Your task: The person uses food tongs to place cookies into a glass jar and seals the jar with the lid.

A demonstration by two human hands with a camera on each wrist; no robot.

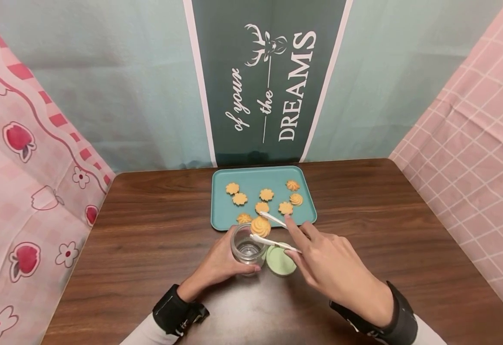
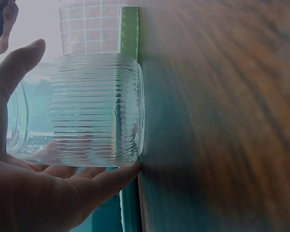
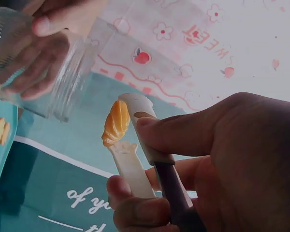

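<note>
1. Nearest, the left hand [image 1: 221,262] wraps its grip round a ribbed glass jar [image 1: 247,245] standing on the wooden surface [image 1: 147,249]; a green lid [image 1: 280,261] lies just beside it.
2. Above the jar's mouth, the right hand [image 1: 331,266] pinches white tongs [image 1: 273,231] shut on one swirl cookie [image 1: 261,226]; the jar looks empty.
3. Beyond, about eight cookies remain on the teal tray [image 1: 221,191]; most of the work is left.

green lid [image 1: 280,261] half behind right hand [image 1: 335,266]
</note>
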